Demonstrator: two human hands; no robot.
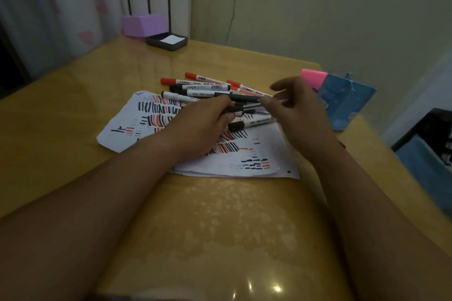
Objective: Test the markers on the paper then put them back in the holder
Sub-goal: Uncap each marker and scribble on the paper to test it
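Observation:
Several red- and black-capped white markers (203,85) lie in a heap at the far edge of a white paper (256,161) covered in red and black strokes. My left hand (203,124) grips a bundle of black pens (242,105) above the paper. My right hand (298,107) is just right of it, fingers curled and pinching the end of one black marker (247,98) from that bundle. The picture is blurred around my right fingers. A blue holder (347,102) with a pink top stands at the table's right edge, just behind my right hand.
The yellow wooden table (208,227) meets the wall at the back. A purple box (144,24) and a dark tray with a white pad (167,41) sit at the far left corner. A dark bin (430,144) stands off the table's right side.

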